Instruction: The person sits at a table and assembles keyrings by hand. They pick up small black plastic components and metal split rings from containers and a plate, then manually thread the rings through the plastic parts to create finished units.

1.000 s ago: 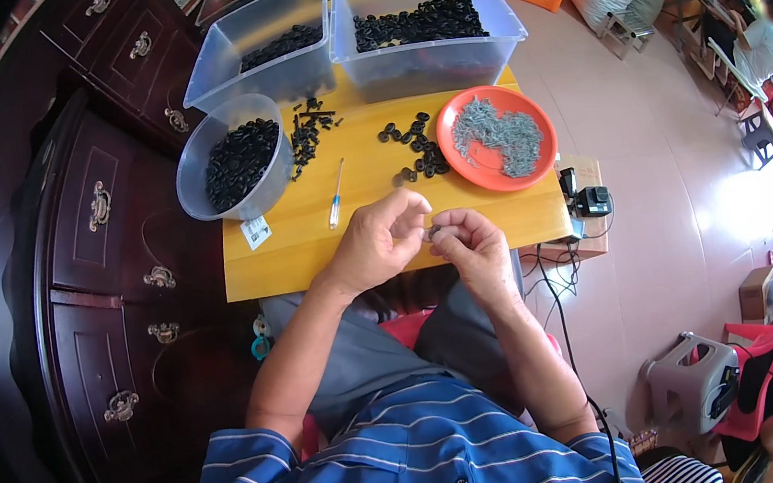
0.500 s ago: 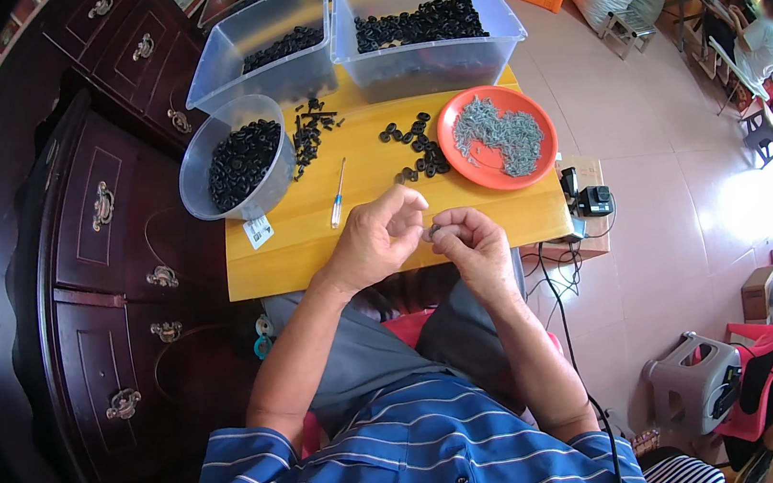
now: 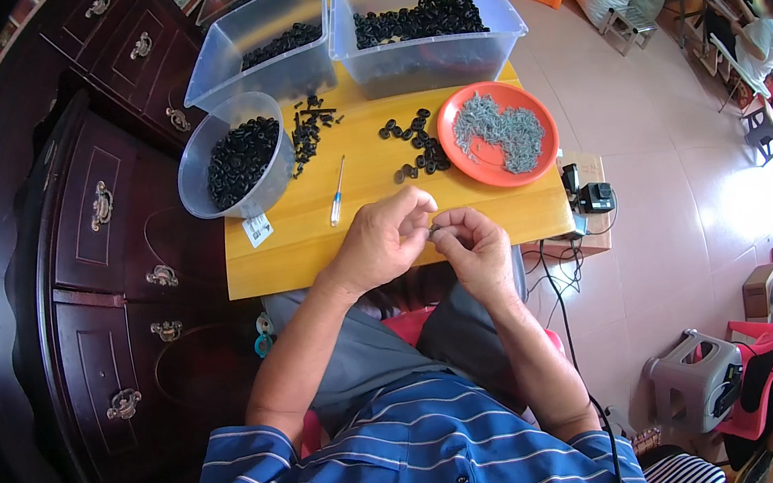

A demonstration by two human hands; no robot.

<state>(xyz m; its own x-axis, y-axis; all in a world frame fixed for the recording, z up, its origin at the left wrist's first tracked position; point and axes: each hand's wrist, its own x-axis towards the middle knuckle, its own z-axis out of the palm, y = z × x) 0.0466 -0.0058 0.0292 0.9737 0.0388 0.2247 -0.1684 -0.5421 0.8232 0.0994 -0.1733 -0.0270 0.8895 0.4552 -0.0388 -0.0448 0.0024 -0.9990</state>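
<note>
Part (image 3: 435,232), small and dark, sits at right hand's (image 3: 478,251) fingertips, above near edge of table (image 3: 296,253). Right hand: thumb and forefinger pinching part, other fingers curled. Left hand (image 3: 377,244): fingers bent, thumb tip close to part; cannot tell whether it grips anything. Best handling, likely: right pinch firm but light, left fingertips for fine work, both over table to catch drops. Forearms (image 3: 304,353) slant inward, fingertips nearly meeting.

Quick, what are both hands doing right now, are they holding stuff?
Left hand: partly curled; can't tell if it holds anything.
Right hand: closed, pinching a small dark piece.
</note>
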